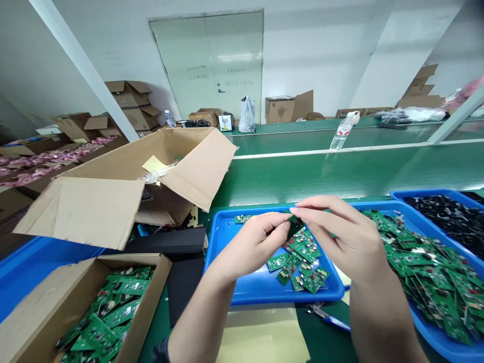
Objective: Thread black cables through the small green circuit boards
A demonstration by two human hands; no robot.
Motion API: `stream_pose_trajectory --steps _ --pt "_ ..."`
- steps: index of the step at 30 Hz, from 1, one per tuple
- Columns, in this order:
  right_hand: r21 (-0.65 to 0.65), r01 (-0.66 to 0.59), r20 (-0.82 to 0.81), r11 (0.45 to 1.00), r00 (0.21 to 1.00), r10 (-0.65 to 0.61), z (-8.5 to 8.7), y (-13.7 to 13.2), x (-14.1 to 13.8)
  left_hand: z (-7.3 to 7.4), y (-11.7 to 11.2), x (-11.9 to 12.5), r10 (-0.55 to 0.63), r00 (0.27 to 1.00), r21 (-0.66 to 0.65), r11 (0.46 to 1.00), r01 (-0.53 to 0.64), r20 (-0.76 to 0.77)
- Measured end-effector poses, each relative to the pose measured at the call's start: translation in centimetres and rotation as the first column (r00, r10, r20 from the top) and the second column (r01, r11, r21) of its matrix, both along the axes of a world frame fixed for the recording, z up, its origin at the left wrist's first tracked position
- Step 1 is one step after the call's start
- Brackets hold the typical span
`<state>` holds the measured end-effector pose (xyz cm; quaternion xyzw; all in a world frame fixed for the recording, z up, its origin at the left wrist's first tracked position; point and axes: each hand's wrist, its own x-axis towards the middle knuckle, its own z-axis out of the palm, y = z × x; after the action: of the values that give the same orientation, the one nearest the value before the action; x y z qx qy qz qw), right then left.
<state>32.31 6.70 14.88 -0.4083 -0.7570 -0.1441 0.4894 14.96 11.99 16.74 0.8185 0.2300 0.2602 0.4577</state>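
Between my two hands, above a blue tray (242, 291), is a small green circuit board (294, 226), partly covered by my fingers. My left hand (260, 242) pinches the board from the left with thumb and fingers. My right hand (340, 237) has its thumb and fingertips closed at the board's upper edge; any small part between those fingertips is hidden. Beneath the hands, several green circuit boards (302, 247) lie loosely piled in the tray. One more board (242, 219) rests near the tray's back left corner.
On the right, a larger blue tray (419, 322) is heaped with circuit boards, beside a tray of black parts (449, 217). A cardboard box of boards (159, 267) stands at left, a big open carton (196, 176) behind it. Blue-handled pliers (328, 317) and yellow paper (264, 335) lie in front.
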Motion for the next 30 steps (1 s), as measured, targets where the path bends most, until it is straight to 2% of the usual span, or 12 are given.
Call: stream_pose_trajectory --steps 4,7,10,12,15,17,20,22,24,27,28,30 --pt "-0.036 -0.062 -0.062 0.997 0.996 0.059 -0.3 -0.2 -0.3 -0.4 0.3 -0.5 0.086 0.995 0.186 0.98 -0.076 -0.048" --pt "-0.168 -0.115 -0.178 0.979 0.98 0.085 -0.6 -0.6 -0.6 -1.0 0.6 -0.8 0.172 0.981 0.356 0.925 -0.129 -0.092" --pt "-0.266 -0.038 -0.264 0.963 0.964 -0.035 -0.7 -0.9 -0.7 -1.5 0.8 -0.9 0.185 0.983 0.475 0.865 -0.164 0.002" --pt "-0.259 0.022 -0.274 0.966 0.957 -0.095 -0.5 -0.9 -0.6 -1.6 0.9 -0.9 0.188 0.977 0.541 0.814 -0.212 0.1" --pt "-0.217 0.035 -0.227 0.976 0.97 -0.085 0.0 -1.0 -0.8 -1.7 1.1 -0.8 0.214 0.952 0.636 0.709 -0.305 0.219" --pt "-0.184 0.023 -0.185 0.983 0.981 -0.057 0.2 -1.2 -1.0 -1.7 1.3 -0.8 0.222 0.934 0.666 0.656 -0.355 0.28" --pt "-0.148 -0.028 -0.096 0.989 0.995 0.014 0.4 -1.8 -1.1 -1.7 1.5 -0.8 0.257 0.901 0.667 0.608 -0.431 0.349" --pt "-0.206 -0.078 -0.077 0.975 0.995 0.063 0.5 -2.3 -0.6 -1.5 1.6 -0.9 0.281 0.875 0.663 0.573 -0.482 0.394" --pt "-0.298 -0.129 -0.19 0.946 0.979 0.074 0.6 -2.6 0.1 -1.3 1.6 -1.1 0.264 0.864 0.662 0.559 -0.499 0.429" --pt "-0.369 -0.164 -0.469 0.915 0.883 -0.031 0.8 -2.5 1.0 -1.1 1.4 -1.1 0.171 0.882 0.692 0.562 -0.453 0.439" --pt "-0.399 -0.156 -0.512 0.903 0.856 -0.078 0.9 -2.3 1.1 -1.1 1.3 -1.1 0.14 0.889 0.709 0.555 -0.435 0.436" --pt "-0.485 -0.167 -0.513 0.859 0.85 -0.124 1.1 -2.0 0.7 -1.2 1.2 -0.9 0.101 0.895 0.741 0.526 -0.418 0.434"
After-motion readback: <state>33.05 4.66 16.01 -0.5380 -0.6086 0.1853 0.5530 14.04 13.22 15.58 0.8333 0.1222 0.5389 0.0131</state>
